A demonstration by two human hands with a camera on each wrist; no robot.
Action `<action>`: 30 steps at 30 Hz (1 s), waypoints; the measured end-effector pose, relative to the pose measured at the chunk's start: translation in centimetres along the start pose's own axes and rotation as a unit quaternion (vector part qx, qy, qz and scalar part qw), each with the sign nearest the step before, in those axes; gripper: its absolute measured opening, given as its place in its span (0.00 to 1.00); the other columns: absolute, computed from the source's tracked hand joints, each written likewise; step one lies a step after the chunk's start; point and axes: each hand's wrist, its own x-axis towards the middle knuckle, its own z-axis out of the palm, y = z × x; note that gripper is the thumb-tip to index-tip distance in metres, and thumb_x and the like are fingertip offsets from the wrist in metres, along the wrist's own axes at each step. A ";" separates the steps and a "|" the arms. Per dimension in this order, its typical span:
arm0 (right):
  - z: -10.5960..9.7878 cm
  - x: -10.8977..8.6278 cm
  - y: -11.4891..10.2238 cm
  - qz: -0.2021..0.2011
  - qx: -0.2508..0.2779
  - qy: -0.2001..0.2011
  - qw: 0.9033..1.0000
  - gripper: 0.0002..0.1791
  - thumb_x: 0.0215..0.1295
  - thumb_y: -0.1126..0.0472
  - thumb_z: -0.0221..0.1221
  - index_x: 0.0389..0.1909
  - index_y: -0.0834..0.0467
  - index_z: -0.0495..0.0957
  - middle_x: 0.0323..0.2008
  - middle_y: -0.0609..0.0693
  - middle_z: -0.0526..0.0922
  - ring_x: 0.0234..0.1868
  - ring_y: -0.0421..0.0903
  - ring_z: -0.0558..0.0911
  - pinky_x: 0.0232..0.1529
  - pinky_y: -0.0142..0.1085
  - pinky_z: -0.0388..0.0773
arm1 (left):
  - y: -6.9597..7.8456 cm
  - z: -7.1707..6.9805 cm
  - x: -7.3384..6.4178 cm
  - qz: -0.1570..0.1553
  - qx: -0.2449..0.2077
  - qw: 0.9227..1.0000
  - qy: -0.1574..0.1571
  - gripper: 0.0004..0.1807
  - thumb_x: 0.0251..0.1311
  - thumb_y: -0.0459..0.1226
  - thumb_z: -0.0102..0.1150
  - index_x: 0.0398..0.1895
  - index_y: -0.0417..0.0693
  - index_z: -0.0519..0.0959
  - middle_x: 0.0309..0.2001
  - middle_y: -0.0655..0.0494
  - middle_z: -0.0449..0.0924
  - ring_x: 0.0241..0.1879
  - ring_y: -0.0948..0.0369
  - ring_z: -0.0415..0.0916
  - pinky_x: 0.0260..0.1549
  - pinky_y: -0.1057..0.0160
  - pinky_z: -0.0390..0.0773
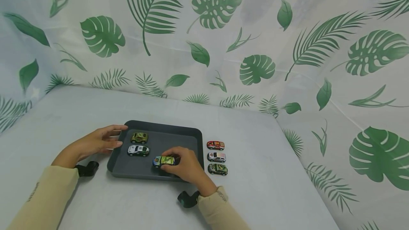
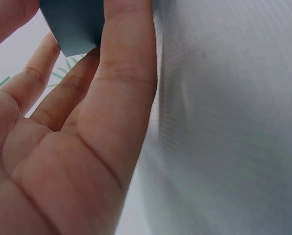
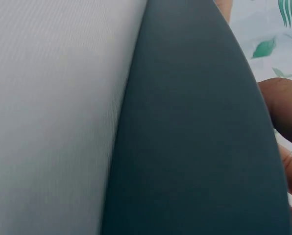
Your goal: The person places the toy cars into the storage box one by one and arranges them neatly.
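In the head view, my right hand pinches a yellow-green and blue toy car between thumb and fingers, over the lower middle of the dark grey tray. My left hand touches the tray's left edge with fairly straight fingers; the left wrist view shows a corner of the tray at these fingers. Inside the tray, a camouflage toy car stands behind a white and dark green toy car. In the right wrist view, the tray's side wall hides the held car and most of the hand.
Right of the tray, a red toy car, a white toy car and a dark green toy car stand in a column on the white-covered table. A leaf-print curtain encloses the back and sides.
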 end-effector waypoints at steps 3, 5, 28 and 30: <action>0.3 0.2 -0.2 0.003 0.003 -0.002 1.000 0.16 0.62 0.66 0.78 0.51 0.59 0.90 0.51 0.53 0.90 0.45 0.43 0.85 0.48 0.34 0.82 | -0.1 0.0 0.0 0.000 0.002 1.000 0.003 0.43 0.79 0.39 0.63 0.86 0.35 0.50 0.82 0.18 0.43 0.75 0.23 0.60 0.63 0.30 0.76; 0.5 0.4 -0.4 0.004 0.005 -0.006 1.000 0.16 0.63 0.65 0.78 0.51 0.58 0.90 0.51 0.53 0.90 0.46 0.43 0.85 0.48 0.34 0.82 | -0.1 0.0 0.0 -0.002 0.002 1.000 0.005 0.43 0.80 0.39 0.62 0.86 0.35 0.51 0.82 0.18 0.43 0.75 0.23 0.60 0.63 0.30 0.76; 2.4 2.0 -2.2 0.040 -0.001 -0.037 0.999 0.15 0.61 0.63 0.80 0.48 0.55 0.92 0.47 0.44 0.91 0.41 0.30 0.80 0.46 0.30 0.78 | -0.2 0.0 0.1 0.001 -0.004 1.000 0.004 0.44 0.79 0.41 0.63 0.86 0.35 0.51 0.81 0.17 0.43 0.76 0.23 0.59 0.62 0.32 0.78; 2.5 2.2 -2.4 0.039 -0.005 -0.036 0.999 0.15 0.61 0.63 0.80 0.48 0.55 0.92 0.47 0.45 0.91 0.40 0.30 0.80 0.45 0.30 0.78 | -0.3 0.0 0.1 0.008 -0.003 1.000 0.003 0.43 0.80 0.41 0.62 0.86 0.34 0.51 0.81 0.17 0.43 0.75 0.23 0.59 0.61 0.32 0.79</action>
